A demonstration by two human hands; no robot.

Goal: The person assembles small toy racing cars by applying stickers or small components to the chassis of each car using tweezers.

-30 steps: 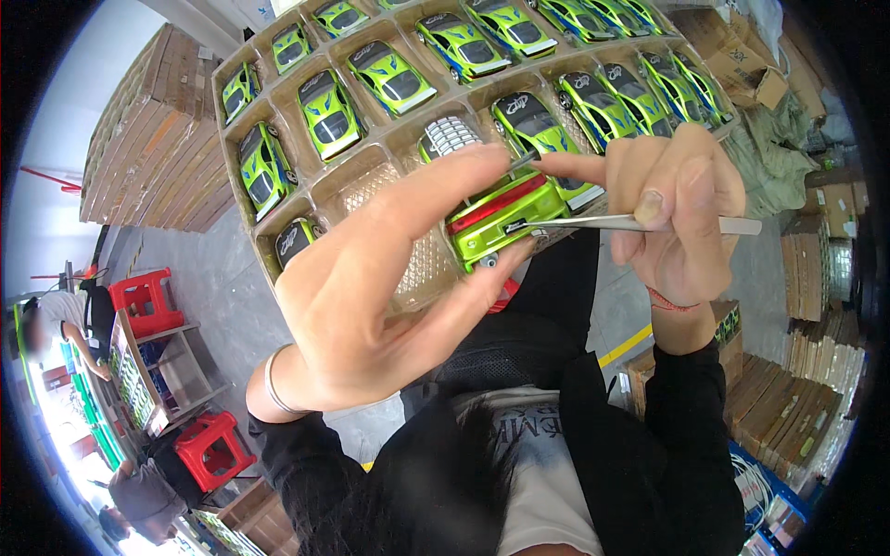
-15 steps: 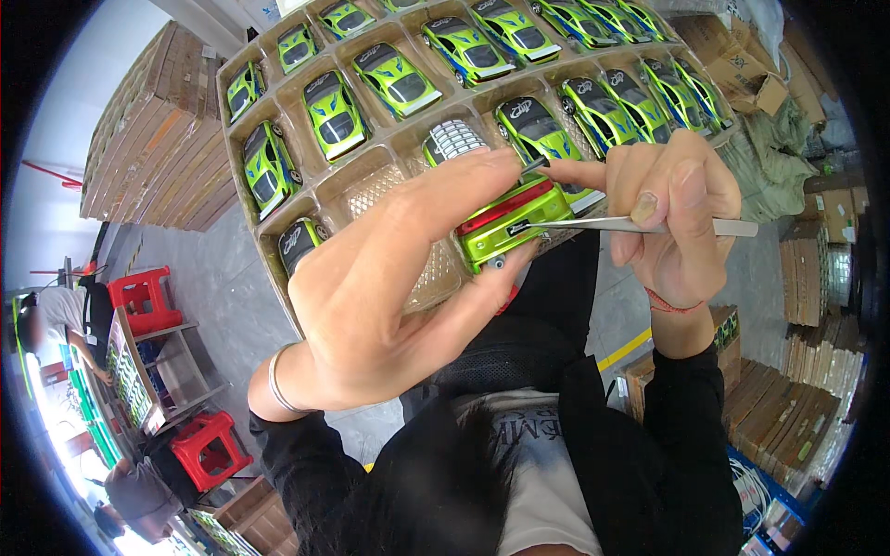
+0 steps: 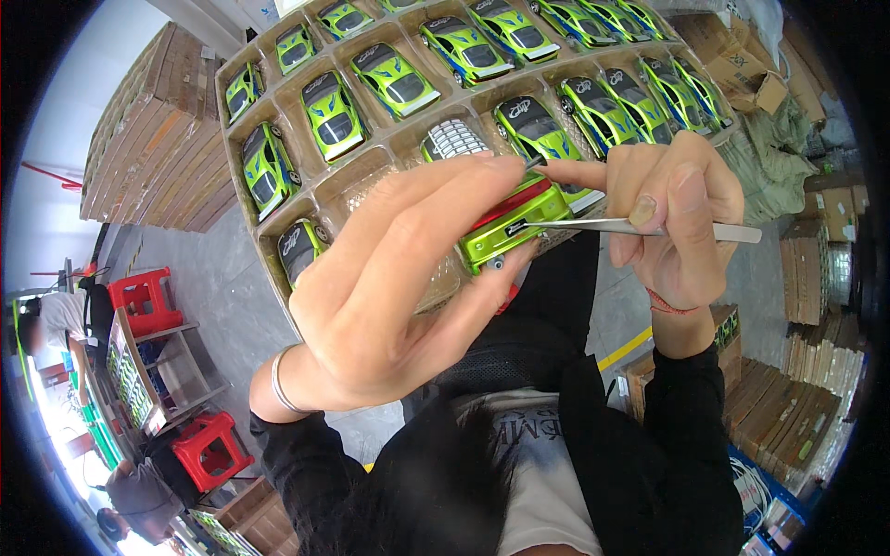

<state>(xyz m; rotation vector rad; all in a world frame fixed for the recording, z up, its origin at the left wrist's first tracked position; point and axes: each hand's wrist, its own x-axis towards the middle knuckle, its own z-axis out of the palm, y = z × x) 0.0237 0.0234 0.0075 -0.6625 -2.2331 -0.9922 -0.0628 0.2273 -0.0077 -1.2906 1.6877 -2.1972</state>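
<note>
Pinching tweezers (image 3: 589, 224) at a green toy car's (image 3: 493, 246) black label (image 3: 516, 226), the right hand (image 3: 681, 213) might scratch paint if the left hand (image 3: 385, 287), gripping the car, shifts.

From here I see smooth metal tweezers (image 3: 598, 225) and a glossy toy car (image 3: 498, 243). The blister tray (image 3: 349, 183) looks like shiny plastic.
</note>
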